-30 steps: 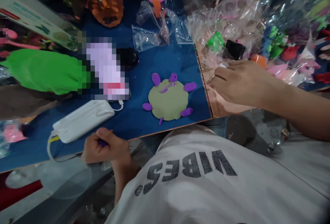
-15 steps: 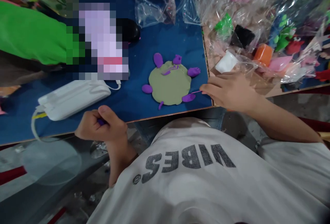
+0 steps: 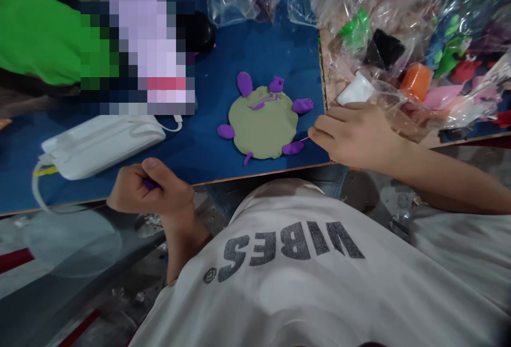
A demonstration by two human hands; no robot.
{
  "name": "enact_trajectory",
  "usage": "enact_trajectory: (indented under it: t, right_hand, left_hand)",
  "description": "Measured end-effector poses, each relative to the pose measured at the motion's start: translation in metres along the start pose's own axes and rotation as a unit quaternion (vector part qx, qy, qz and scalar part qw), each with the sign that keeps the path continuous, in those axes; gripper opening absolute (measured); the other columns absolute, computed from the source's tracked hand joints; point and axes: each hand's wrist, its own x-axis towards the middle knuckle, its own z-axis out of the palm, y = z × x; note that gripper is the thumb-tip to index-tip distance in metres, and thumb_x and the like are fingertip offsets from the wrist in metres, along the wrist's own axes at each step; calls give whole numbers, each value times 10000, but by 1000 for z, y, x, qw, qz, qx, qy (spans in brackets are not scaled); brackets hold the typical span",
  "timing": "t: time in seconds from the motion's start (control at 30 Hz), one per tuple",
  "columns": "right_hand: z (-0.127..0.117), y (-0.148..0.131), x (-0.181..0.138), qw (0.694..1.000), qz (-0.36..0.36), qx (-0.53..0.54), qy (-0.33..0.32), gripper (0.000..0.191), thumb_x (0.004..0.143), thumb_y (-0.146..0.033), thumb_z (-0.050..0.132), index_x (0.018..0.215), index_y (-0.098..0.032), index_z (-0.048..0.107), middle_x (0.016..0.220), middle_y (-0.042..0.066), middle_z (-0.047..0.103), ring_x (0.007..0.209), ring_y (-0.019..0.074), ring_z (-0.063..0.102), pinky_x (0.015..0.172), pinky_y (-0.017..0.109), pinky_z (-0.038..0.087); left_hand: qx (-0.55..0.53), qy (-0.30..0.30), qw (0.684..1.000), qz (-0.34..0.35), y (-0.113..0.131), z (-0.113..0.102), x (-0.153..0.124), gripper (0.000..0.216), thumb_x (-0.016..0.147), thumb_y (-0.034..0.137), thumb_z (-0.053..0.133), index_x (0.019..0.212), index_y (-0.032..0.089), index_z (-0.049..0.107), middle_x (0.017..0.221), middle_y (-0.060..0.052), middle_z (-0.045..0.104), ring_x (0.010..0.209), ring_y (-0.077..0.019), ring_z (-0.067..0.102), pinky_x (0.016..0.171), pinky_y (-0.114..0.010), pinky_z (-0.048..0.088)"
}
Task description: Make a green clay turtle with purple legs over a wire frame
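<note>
A flat grey-green clay disc (image 3: 265,129) lies on the blue tabletop with several purple clay pieces around its rim. In my right hand (image 3: 355,134), closed at the fingertips, is a thin pink stick (image 3: 304,139). Its far end reaches the purple clay piece (image 3: 293,148) at the disc's lower right; whether it presses in, I cannot tell. My left hand (image 3: 154,187) is a fist at the table's front edge, wrapped around purple clay (image 3: 149,183) that shows only in part. Near the disc's top lie thin purple clay strips (image 3: 263,103).
Left of the disc sits a white power bank (image 3: 104,147) with a cable, beside a blurred-out patch and a person's green sleeve (image 3: 43,38). A black rounded object (image 3: 202,33) is behind. Clear plastic bags with coloured clay (image 3: 415,82) fill the right side.
The view has shifted slightly. Both hands keep their grips, and the pink stick's end shows a little above the lower-right purple piece.
</note>
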Motion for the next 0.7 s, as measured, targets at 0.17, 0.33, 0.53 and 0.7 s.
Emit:
enact_trajectory:
  t: [0.17, 0.33, 0.53, 0.7]
  right_hand:
    - [1, 6, -9, 998, 42, 21, -35, 356, 1108, -137, 430, 894, -204, 707, 884, 58, 681, 817, 209, 517, 706, 387, 272]
    - [-10, 6, -7, 998, 43, -21, -27, 335, 1084, -146, 434, 850, -212, 664, 839, 45, 664, 757, 194, 477, 668, 383, 251]
    - [-11, -3, 4, 999, 0, -47, -8, 378, 1119, -159, 392, 850, -233, 647, 813, 17, 638, 767, 191, 499, 669, 385, 292]
    - [1, 9, -4, 993, -40, -103, 37, 325, 1109, -141, 477, 832, -223, 626, 821, 10, 658, 779, 190, 502, 673, 359, 341]
  left_hand:
    - [28, -15, 999, -23, 4, -1, 2, 541, 1094, 501, 476, 706, 264, 182, 652, 46, 219, 641, -146, 229, 706, -398, 124]
    - [39, -30, 999, -24, 6, -2, 3, 518, 1084, 495, 456, 711, 276, 170, 656, 42, 225, 631, -150, 251, 700, -388, 135]
    - [20, -13, 1000, -20, 1, 0, 1, 513, 1082, 466, 480, 718, 283, 168, 665, 44, 220, 643, -160, 252, 706, -394, 136]
    - [19, -25, 999, -15, 2, -1, 1, 500, 1088, 466, 478, 720, 286, 191, 665, 47, 222, 637, -159, 246, 697, -391, 125]
